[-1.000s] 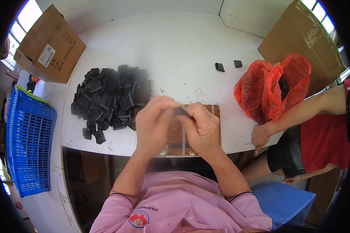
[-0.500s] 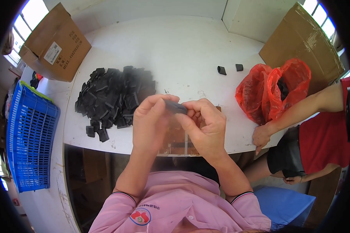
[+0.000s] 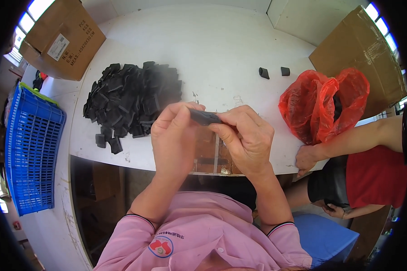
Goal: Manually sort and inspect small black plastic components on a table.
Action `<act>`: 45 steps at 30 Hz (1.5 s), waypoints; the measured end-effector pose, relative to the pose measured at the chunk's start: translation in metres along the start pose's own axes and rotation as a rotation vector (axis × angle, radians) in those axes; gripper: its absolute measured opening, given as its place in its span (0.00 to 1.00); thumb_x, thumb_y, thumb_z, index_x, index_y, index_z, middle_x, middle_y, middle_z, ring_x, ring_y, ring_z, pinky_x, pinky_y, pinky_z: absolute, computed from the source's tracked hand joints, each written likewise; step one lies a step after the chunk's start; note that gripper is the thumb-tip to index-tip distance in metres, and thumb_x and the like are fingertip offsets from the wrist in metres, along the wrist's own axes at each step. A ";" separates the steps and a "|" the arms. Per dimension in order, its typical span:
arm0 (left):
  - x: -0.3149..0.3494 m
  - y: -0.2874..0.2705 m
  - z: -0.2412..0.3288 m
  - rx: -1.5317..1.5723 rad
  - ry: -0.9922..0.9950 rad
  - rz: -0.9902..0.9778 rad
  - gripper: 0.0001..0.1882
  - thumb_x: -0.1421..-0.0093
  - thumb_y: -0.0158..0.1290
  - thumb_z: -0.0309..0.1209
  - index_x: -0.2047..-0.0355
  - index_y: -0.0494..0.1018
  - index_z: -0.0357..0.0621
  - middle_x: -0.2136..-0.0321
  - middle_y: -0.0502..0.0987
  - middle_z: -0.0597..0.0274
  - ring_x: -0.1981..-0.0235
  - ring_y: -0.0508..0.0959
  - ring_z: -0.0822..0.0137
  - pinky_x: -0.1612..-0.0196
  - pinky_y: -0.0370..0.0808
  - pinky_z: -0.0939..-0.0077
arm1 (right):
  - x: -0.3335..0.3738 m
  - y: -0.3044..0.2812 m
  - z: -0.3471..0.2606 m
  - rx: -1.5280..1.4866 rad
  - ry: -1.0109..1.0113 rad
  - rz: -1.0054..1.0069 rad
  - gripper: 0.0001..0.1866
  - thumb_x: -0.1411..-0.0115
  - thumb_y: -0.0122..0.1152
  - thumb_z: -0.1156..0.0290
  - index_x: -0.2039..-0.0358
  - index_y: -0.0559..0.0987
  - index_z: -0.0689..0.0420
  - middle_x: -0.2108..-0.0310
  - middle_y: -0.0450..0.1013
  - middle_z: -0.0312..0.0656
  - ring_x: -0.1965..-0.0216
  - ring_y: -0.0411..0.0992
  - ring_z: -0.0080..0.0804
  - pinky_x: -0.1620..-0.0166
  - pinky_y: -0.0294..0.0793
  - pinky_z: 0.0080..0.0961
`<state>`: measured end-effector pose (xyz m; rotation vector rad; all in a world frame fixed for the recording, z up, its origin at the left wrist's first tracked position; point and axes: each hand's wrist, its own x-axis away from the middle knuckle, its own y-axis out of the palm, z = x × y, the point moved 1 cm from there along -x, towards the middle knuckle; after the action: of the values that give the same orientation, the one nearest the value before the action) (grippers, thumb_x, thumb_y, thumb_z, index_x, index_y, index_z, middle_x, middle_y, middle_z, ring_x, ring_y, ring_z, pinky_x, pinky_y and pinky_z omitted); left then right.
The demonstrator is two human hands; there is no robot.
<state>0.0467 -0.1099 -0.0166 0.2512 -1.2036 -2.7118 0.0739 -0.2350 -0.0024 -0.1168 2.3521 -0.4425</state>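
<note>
Between my two hands, above the table's front edge, is a small black fabric sleeve [image 3: 204, 117]. My left hand [image 3: 172, 128] pinches its left end between thumb and fingers. At the other end, my right hand [image 3: 248, 135] grips it with thumb and forefinger. A large heap of similar flat black pieces [image 3: 129, 97] lies on the table to the left of my hands. Two more small black pieces, one a rolled tube [image 3: 263, 72] and one a flatter piece [image 3: 285, 71], lie apart at the back right.
Right of my hands, an open red plastic bag [image 3: 309, 106] holds something dark. Cardboard boxes stand at the back left [image 3: 65, 43] and back right [image 3: 359, 63]. A blue plastic basket [image 3: 34, 149] is at the far left. A co-worker's hand [image 3: 307, 159] rests on the white table's [image 3: 203, 40] right edge.
My right hand has shifted slightly right, and the black sleeve now shows more of its length between my hands. The whole view has tilted a little. Both hands keep their hold.
</note>
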 end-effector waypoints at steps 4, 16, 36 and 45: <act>0.005 -0.001 -0.001 0.035 -0.063 0.043 0.07 0.43 0.46 0.28 0.72 0.68 0.36 0.71 0.70 0.58 0.63 0.67 0.65 0.53 0.62 0.71 | -0.002 -0.002 0.000 0.085 -0.094 -0.034 0.08 0.60 0.63 0.77 0.79 0.72 0.61 0.83 0.65 0.39 0.82 0.64 0.32 0.81 0.63 0.24; 0.001 0.002 0.011 -0.840 0.130 -0.228 0.11 0.53 0.52 0.22 0.67 0.71 0.37 0.69 0.73 0.61 0.66 0.72 0.71 0.62 0.67 0.81 | 0.014 -0.005 0.011 0.005 0.020 -0.115 0.06 0.54 0.60 0.75 0.77 0.72 0.61 0.81 0.66 0.42 0.81 0.65 0.33 0.79 0.63 0.24; -0.008 0.001 0.010 -0.973 0.365 -0.308 0.08 0.53 0.53 0.22 0.70 0.73 0.40 0.76 0.73 0.59 0.76 0.73 0.69 0.73 0.68 0.81 | 0.014 -0.001 0.011 -0.109 0.130 -0.055 0.06 0.56 0.61 0.77 0.77 0.72 0.61 0.81 0.68 0.40 0.81 0.66 0.30 0.79 0.64 0.21; 0.010 -0.025 -0.018 -0.980 0.146 -0.118 0.06 0.49 0.49 0.23 0.69 0.69 0.36 0.80 0.73 0.55 0.79 0.74 0.64 0.74 0.69 0.76 | 0.008 0.000 0.008 -0.010 0.019 -0.090 0.06 0.54 0.59 0.79 0.77 0.71 0.62 0.82 0.67 0.40 0.81 0.65 0.30 0.78 0.63 0.21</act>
<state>0.0391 -0.1085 -0.0481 0.3620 0.2483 -2.9322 0.0736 -0.2394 -0.0128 -0.2245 2.3747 -0.4770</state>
